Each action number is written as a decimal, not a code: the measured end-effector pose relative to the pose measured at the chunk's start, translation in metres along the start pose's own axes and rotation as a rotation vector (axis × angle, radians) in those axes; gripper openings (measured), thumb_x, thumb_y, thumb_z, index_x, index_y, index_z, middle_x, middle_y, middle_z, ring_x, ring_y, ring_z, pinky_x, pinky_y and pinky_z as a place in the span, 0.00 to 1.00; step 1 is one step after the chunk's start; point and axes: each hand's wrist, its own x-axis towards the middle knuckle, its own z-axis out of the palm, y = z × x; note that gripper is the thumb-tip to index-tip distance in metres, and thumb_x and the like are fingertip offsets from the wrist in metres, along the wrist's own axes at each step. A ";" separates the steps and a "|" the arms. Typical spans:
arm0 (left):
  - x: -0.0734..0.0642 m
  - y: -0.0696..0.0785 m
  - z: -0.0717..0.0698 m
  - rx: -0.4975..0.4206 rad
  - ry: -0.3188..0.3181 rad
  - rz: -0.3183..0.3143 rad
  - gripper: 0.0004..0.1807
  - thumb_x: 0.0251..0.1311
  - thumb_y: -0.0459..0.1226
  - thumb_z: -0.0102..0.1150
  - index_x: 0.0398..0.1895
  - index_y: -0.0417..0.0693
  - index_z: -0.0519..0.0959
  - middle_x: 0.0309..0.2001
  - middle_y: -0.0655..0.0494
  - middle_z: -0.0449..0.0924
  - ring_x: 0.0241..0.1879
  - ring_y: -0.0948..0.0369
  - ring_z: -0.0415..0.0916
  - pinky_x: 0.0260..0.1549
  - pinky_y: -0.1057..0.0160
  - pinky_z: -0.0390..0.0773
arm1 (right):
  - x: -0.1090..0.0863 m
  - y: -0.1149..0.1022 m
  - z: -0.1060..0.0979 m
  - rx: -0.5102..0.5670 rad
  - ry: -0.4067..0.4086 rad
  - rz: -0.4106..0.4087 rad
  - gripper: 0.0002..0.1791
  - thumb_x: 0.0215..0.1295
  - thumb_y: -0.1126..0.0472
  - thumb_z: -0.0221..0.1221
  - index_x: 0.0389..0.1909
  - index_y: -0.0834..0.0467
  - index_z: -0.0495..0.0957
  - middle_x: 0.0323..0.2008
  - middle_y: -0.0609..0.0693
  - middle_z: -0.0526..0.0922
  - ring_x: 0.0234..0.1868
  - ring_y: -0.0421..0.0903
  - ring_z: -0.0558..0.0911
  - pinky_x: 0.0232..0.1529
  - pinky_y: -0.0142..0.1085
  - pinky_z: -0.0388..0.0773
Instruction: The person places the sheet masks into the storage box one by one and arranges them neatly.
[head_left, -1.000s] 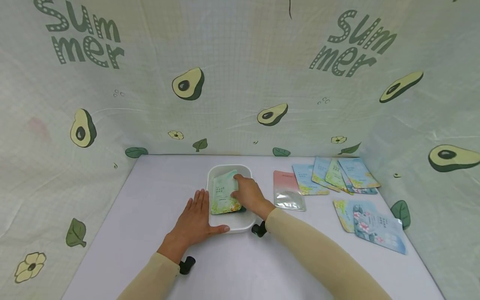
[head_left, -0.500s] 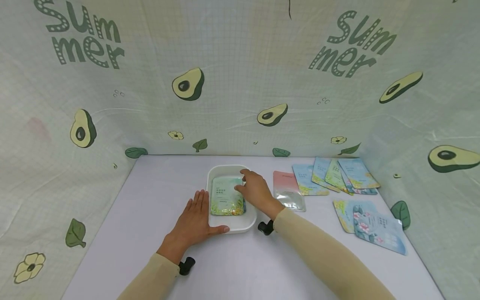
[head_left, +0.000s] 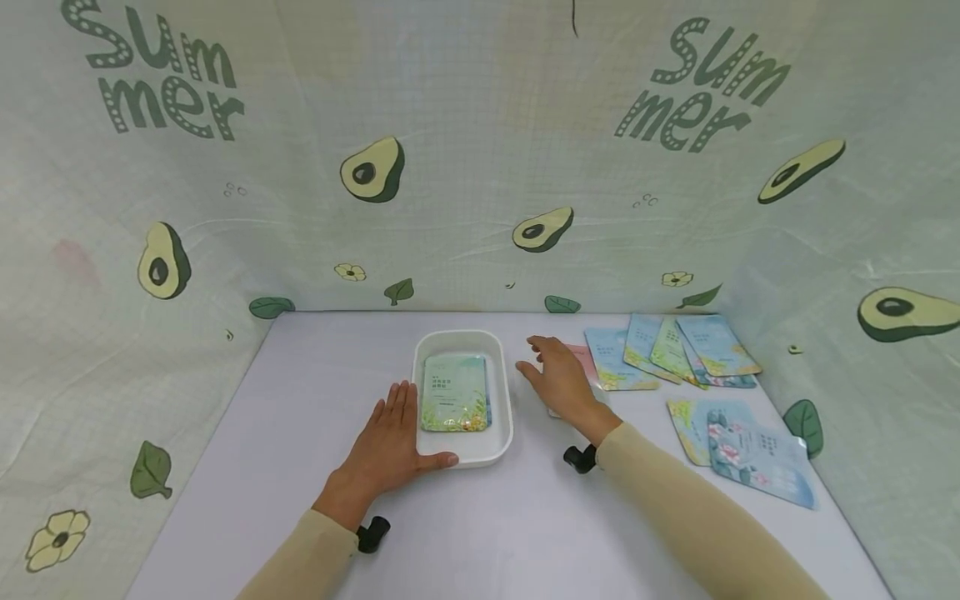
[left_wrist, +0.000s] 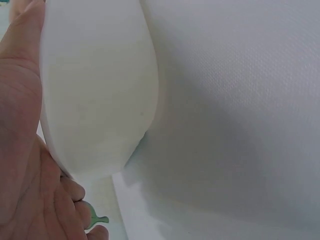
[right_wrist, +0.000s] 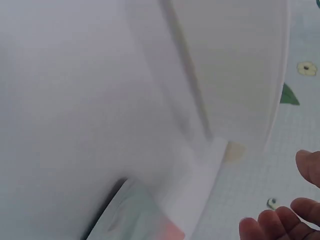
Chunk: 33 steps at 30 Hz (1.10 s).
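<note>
A white plastic tray (head_left: pixel 459 450) stands on the table with a pale green sachet (head_left: pixel 453 392) lying flat inside; a blue edge of another sachet shows beneath it. My left hand (head_left: pixel 384 440) rests flat against the tray's left side, fingers straight, thumb along the front rim. The left wrist view shows the palm against the white wall (left_wrist: pixel 100 90). To the right of the tray, my right hand (head_left: pixel 561 382) hangs with relaxed fingers and holds nothing. Partly hidden below it is a pink and silver sachet (head_left: pixel 583 358), whose corner (right_wrist: pixel 145 215) appears in the right wrist view.
Several blue and green sachets (head_left: pixel 622 358) lie overlapping at the back right. Two more, one floral blue (head_left: pixel 757 458), lie nearer the right edge. A printed avocado curtain (head_left: pixel 450 250) encloses the table at the back and sides.
The right hand has let go of the green sachet, which now lies flat in the tray, and has moved right over the pink sachet. The left hand has stayed in place.
</note>
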 end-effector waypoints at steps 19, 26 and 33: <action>0.000 -0.002 0.001 -0.005 0.000 0.002 0.78 0.52 0.81 0.56 0.83 0.28 0.42 0.84 0.32 0.42 0.85 0.39 0.39 0.81 0.40 0.51 | -0.052 0.091 -0.021 -0.318 -0.108 -0.074 0.47 0.74 0.46 0.65 0.76 0.75 0.59 0.76 0.76 0.62 0.78 0.75 0.59 0.76 0.72 0.57; 0.000 -0.003 0.002 -0.005 0.003 0.003 0.77 0.52 0.81 0.56 0.83 0.29 0.42 0.85 0.33 0.41 0.85 0.40 0.39 0.82 0.40 0.51 | -0.062 0.084 -0.012 -0.342 -0.253 -0.039 0.47 0.77 0.37 0.57 0.78 0.71 0.61 0.79 0.70 0.61 0.82 0.71 0.53 0.77 0.73 0.48; 0.001 -0.003 0.002 -0.017 -0.006 0.002 0.78 0.52 0.82 0.55 0.84 0.29 0.42 0.85 0.34 0.41 0.85 0.40 0.37 0.82 0.40 0.50 | -0.068 0.070 -0.001 -0.312 -0.320 -0.075 0.48 0.78 0.34 0.52 0.79 0.70 0.60 0.80 0.69 0.61 0.83 0.69 0.53 0.78 0.72 0.48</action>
